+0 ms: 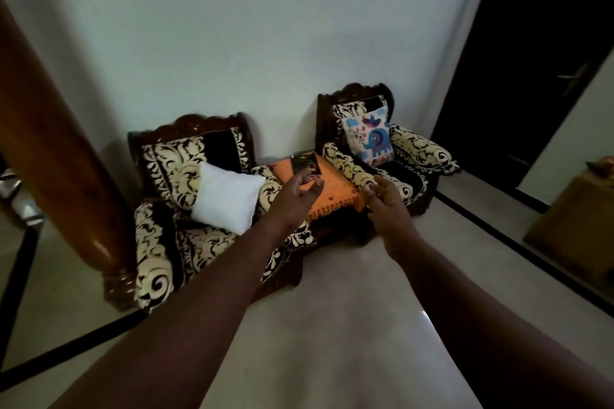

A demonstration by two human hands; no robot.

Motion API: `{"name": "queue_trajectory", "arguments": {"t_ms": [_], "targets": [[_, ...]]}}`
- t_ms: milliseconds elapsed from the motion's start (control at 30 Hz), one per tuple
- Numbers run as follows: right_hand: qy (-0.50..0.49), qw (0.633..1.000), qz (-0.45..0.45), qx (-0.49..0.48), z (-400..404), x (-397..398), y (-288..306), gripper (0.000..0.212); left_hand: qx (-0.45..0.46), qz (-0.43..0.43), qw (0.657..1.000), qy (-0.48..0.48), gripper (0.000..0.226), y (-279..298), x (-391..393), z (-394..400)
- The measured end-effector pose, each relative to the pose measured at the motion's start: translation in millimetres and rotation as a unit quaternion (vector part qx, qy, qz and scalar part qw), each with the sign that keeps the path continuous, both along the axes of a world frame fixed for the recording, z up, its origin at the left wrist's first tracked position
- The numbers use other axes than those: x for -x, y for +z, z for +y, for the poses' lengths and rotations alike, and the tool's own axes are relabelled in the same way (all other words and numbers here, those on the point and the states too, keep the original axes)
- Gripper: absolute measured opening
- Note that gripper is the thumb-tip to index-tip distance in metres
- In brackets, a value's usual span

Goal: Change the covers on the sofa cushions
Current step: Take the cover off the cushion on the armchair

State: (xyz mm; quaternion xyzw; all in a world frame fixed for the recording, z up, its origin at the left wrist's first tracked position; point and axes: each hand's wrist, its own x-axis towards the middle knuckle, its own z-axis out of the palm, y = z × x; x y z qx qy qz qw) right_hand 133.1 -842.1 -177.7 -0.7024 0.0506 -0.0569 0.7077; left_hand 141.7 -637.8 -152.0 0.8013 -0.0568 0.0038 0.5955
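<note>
Two armchairs [206,196] flank an orange-clothed table [332,189] — perhaps magazines atop; both hands' fingers [312,188] released.

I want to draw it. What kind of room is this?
Probably a living room in a home: two cushioned wooden armchairs stand against a wall, with a small cloth-covered table between them.

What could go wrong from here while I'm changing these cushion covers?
Both hands, left and right, are empty and reaching out. The plain white uncovered cushion leans at the seat's front edge of the left patterned armchair and might slide to the floor. A dark booklet lies on the orange-clothed side table and could be knocked off.
</note>
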Motion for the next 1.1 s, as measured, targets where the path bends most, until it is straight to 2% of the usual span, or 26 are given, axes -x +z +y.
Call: {"name": "queue_trajectory", "arguments": {"t_ms": [400,700,1100], "targets": [[-0.062,0.997,0.041,-0.009,-47,-107,-18,0.057,-0.010,0.036,0.995,-0.090,0.062,-10,-148,-44],[-0.074,0.995,0.063,-0.022,-146,-217,-56,0.059,-0.031,0.070,0.991,-0.108,0.070,-43,-270,-135],[-0.041,0.992,0.116,-0.010,-271,-370,-84,0.058,-0.078,0.102,0.988,-0.088,0.067,-89,-408,-243]]}}
